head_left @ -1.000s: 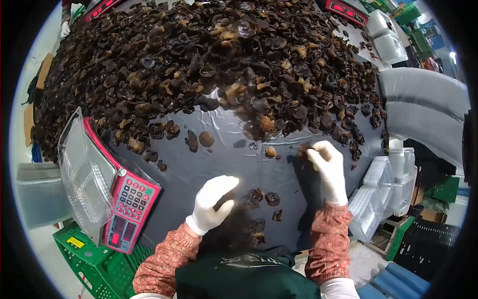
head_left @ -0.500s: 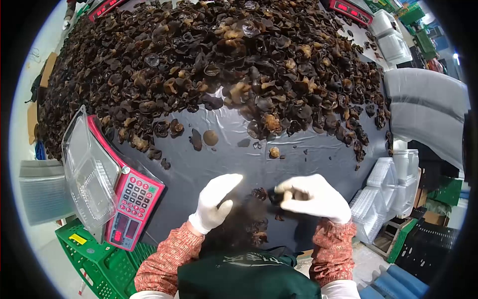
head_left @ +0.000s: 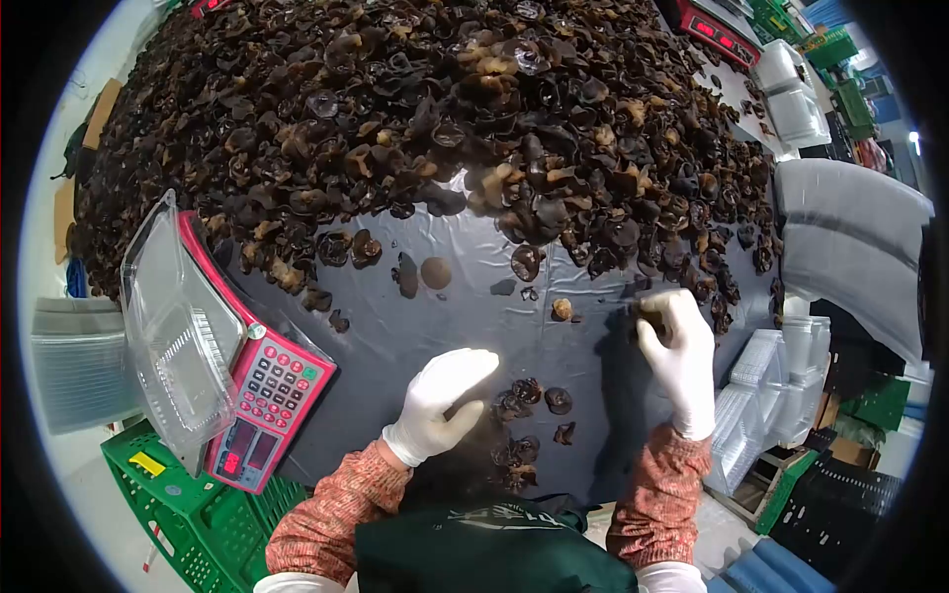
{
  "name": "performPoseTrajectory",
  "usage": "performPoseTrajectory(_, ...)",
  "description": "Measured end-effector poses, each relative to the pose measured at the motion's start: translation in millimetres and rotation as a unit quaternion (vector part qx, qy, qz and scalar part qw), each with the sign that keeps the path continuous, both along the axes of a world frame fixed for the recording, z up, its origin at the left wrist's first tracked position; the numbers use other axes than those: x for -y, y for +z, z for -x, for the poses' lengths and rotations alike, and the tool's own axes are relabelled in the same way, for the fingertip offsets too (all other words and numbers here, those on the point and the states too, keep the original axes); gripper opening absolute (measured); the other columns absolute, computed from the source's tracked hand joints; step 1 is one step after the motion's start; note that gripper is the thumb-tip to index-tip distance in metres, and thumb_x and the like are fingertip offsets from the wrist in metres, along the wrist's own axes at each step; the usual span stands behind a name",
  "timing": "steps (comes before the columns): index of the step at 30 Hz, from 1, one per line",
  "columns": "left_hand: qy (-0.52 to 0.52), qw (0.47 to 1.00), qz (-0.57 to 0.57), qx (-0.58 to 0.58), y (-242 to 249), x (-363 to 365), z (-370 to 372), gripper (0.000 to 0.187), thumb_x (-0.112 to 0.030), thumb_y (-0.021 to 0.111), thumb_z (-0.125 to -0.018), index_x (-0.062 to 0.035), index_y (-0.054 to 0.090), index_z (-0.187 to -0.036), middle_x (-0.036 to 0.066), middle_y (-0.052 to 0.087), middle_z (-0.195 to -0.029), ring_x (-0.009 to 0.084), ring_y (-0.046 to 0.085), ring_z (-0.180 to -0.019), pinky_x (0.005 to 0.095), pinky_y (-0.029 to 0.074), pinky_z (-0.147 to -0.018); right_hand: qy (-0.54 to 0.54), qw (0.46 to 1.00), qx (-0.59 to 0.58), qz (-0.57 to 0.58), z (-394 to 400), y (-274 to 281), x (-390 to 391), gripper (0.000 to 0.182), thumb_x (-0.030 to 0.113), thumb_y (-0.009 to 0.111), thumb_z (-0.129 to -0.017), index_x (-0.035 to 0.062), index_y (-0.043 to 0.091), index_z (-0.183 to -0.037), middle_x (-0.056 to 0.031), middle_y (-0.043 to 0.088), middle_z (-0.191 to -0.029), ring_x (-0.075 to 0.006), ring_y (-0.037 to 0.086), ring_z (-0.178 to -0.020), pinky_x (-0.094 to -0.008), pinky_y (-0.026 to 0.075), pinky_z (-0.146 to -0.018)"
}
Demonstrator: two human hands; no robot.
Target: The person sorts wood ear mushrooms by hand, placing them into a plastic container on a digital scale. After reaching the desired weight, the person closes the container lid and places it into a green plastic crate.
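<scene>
My left hand (head_left: 442, 405), in a white glove, hovers over the dark table sheet (head_left: 395, 331) with thumb and fingers apart and nothing between them. Just right of it lie a few small dark fungus pieces (head_left: 516, 403). My right hand (head_left: 677, 346), also gloved in white, is farther out at the right, near the lower edge of the large fungus heap (head_left: 395, 128). Its thumb and fingers curl around something dark that looks like a fungus piece, partly hidden. A light brown piece (head_left: 562, 309) lies on the sheet between the hands and the heap.
On the left stands a pink scale (head_left: 272, 395) with clear plastic trays (head_left: 183, 366) on it. Stacked clear trays (head_left: 756, 395) and a plastic-wrapped stack (head_left: 850, 237) are at the right. A green crate (head_left: 188, 504) sits at lower left. Another red scale (head_left: 717, 35) is at upper right.
My right hand has moved away from the small pieces, right and forward toward the heap. The pieces near my left hand are now uncovered. My left hand has barely shifted.
</scene>
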State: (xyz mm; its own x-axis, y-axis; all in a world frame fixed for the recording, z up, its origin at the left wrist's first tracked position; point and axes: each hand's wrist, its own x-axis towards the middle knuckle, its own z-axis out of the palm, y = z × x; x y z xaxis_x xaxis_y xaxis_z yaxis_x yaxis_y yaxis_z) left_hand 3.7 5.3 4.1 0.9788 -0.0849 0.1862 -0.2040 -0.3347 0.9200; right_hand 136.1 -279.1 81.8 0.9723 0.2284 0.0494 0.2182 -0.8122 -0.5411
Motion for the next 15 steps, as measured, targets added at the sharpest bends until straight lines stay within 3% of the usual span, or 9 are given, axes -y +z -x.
performPoseTrajectory(1, -0.003, 1.000, 0.000, -0.002, 0, 1, -1, 0.043, -0.028, 0.057, -0.097, 0.0026, 0.068, -0.124, 0.019, 0.069, -0.123, 0.0376, 0.064, -0.116, 0.0448, 0.048, -0.103, 0.010, 0.996, -0.022, 0.081, 3, 3, 13, 0.020, 0.006, 0.075, -0.080, 0.0058, 0.069, -0.099, -0.0118, 0.065, -0.094, -0.0282, 0.068, -0.079, -0.0333, 0.055, -0.070)
performPoseTrajectory(4, -0.006, 1.000, -0.008, 0.001, -1, 1, -1, 0.041, -0.025, 0.058, -0.095, 0.0024, 0.068, -0.124, 0.019, 0.069, -0.123, 0.0374, 0.064, -0.117, 0.0444, 0.048, -0.103, 0.043, 0.980, 0.102, 0.163, 2, 7, 5, 0.020, 0.012, 0.077, -0.080, 0.0063, 0.069, -0.097, -0.0103, 0.065, -0.092, -0.0292, 0.066, -0.075, -0.0361, 0.053, -0.068)
performPoseTrajectory(7, 0.001, 1.000, -0.006, 0.004, 0, 3, 0, 0.040, -0.024, 0.059, -0.095, 0.0023, 0.068, -0.124, 0.019, 0.069, -0.123, 0.0375, 0.064, -0.117, 0.0440, 0.048, -0.104, 0.005, 0.998, 0.064, -0.029, 2, -3, -58, 0.018, 0.021, 0.077, -0.083, 0.0086, 0.069, -0.094, -0.0101, 0.064, -0.088, -0.0308, 0.066, -0.075, -0.0413, 0.052, -0.070)
performPoseTrajectory(12, 0.009, 1.000, 0.001, 0.006, -1, 5, 2, 0.044, -0.025, 0.060, -0.096, 0.0040, 0.065, -0.128, 0.019, 0.068, -0.127, 0.0373, 0.063, -0.119, 0.0435, 0.047, -0.104, 0.027, 0.994, 0.092, 0.058, -28, -62, -109, 0.022, 0.026, 0.073, -0.085, 0.0087, 0.061, -0.085, -0.0113, 0.063, -0.085, -0.0320, 0.064, -0.072, -0.0436, 0.051, -0.066)
performPoseTrajectory(15, 0.036, 0.999, 0.015, 0.005, -3, 4, 4, 0.060, -0.039, 0.057, -0.101, 0.0089, 0.056, -0.137, 0.024, 0.060, -0.136, 0.0383, 0.058, -0.127, 0.0433, 0.044, -0.108, 0.022, 0.995, 0.014, -0.092, -15, -36, -94, 0.014, 0.019, 0.072, -0.084, 0.0087, 0.063, -0.087, -0.0109, 0.060, -0.077, -0.0305, 0.062, -0.068, -0.0392, 0.050, -0.063)
